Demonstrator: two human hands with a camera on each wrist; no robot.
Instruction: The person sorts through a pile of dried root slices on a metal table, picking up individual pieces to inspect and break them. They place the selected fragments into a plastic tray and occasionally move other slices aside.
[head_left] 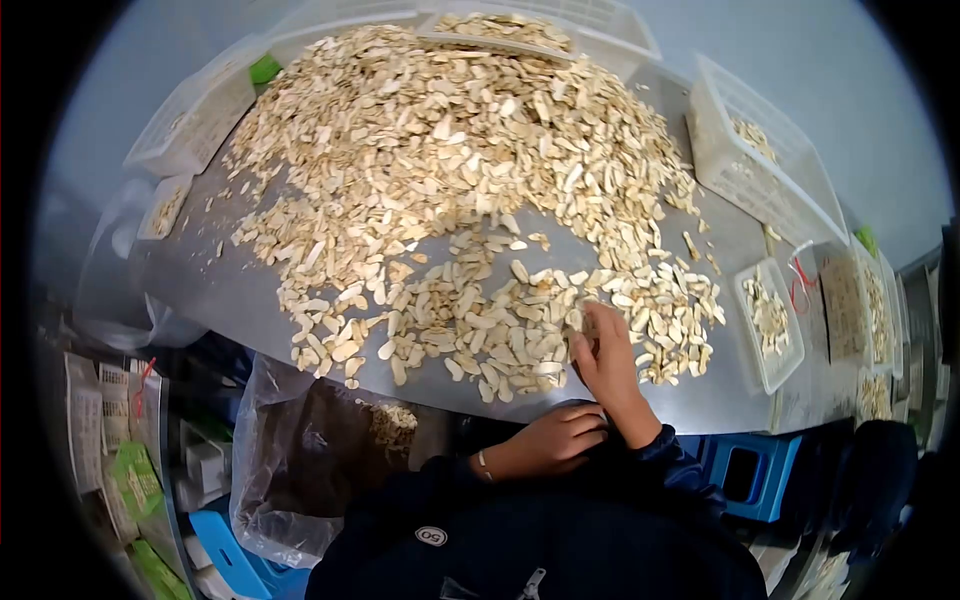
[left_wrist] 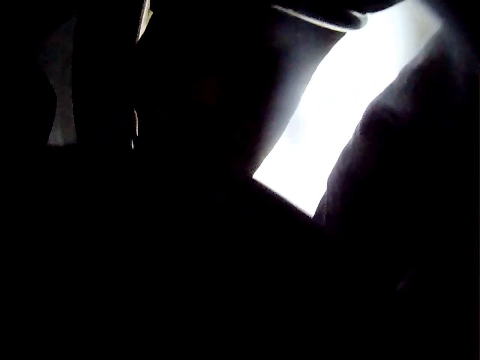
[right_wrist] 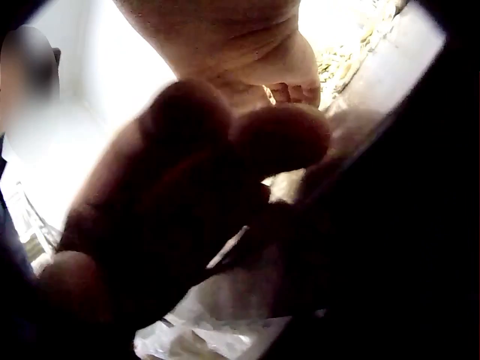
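Pale, elongated dried slices (head_left: pixel 470 330) spread across the metal table in front of the body, with some against the right hand. My right hand (head_left: pixel 612 365) is over the near part of this spread, its thumb and fingers bent down among the slices; I cannot tell whether it pinches one. Close to the table's front edge, my left hand (head_left: pixel 555 440) lies beside the right wrist with loosely bent fingers. Dark, blurred fingers (right_wrist: pixel 180 127) fill much of the right wrist view, below the lit right palm (right_wrist: pixel 247 45). The left wrist view is mostly black, crossed by a bright strip (left_wrist: pixel 322 112).
A large heap of slices (head_left: pixel 450 130) covers the back of the table (head_left: pixel 215 285). White plastic baskets (head_left: pixel 770 150) line its far and side edges. A small tray (head_left: pixel 770 325) of slices stands at right. Below the front edge are a plastic-lined bin (head_left: pixel 290 450) and blue stool (head_left: pixel 755 475).
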